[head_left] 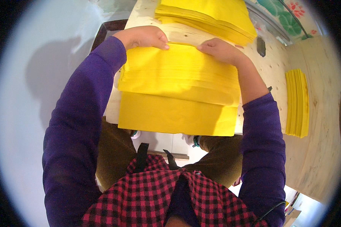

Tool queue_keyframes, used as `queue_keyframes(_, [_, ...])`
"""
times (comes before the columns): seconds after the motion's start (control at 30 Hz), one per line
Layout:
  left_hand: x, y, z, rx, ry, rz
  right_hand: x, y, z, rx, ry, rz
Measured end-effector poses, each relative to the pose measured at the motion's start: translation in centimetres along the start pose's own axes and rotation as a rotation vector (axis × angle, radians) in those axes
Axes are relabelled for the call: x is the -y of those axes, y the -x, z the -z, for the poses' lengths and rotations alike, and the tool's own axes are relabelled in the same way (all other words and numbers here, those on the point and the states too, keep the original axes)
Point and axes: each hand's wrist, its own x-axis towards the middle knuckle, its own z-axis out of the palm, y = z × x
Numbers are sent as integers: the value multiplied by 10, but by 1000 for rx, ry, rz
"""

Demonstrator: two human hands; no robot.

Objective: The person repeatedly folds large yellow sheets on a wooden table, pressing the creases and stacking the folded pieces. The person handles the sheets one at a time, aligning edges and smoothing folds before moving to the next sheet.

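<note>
In front of me a fanned stack of yellow fabric-like sheets [178, 73] lies on the pale wooden table, its layered edges showing as fine lines. The broad yellow near part [174, 115] of the stack reaches over the table's front edge. My left hand [146, 36] is closed at the far left of the stack, thumb and fingers pinching its far edge. At the far right, my right hand [219, 50] pinches the same edge. The fingertips under the sheets are partly hidden, so how many layers each hand holds cannot be seen.
A larger pile of yellow sheets [208, 15] lies at the back of the wooden table [269, 72]. On the right stands a narrow yellow stack [297, 102] by a wooden panel [324, 113]. A small dark object [261, 46] lies near the back pile. A white wall [26, 125] is at left.
</note>
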Motion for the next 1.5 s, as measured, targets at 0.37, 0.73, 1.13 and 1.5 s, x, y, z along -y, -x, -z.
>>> queue_keyframes(0.37, [2,-1,-5,40,123,-16,-40,28,11,133,-252,-142])
queue_keyframes(0.73, [-38,-40,-16,99,-21,-1,-52,28,3,19,-244,4])
queue_keyframes(1.13, [-45,-42,-28,30,-38,-73,-22,9,-8,-77,-74,42])
queue_keyframes(1.5, [-18,-6,-7,101,264,164,-20,7,-24,-178,-181,86])
